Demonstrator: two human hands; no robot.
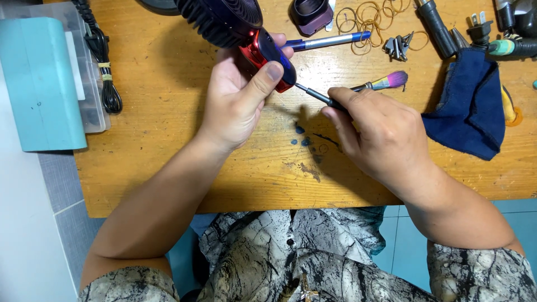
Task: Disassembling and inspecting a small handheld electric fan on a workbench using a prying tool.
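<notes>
Left hand (238, 100) clamped on the red handle of a small fan (263, 47) held above the wooden table (168, 156); right hand (380, 137) gripping a screwdriver (313, 94), tip at the handle's end, beside a brush (386, 82) and blue cloth (467, 109).

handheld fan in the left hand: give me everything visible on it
The handheld fan has a dark, ribbed round grille, cut off by the frame's top edge, on a glossy red handle with a dark blue-black face; it looks like plastic. It is held tilted above the wooden table. The left hand wraps the handle, thumb pressed on its face. The screwdriver in the right hand meets the handle's lower end.
</notes>
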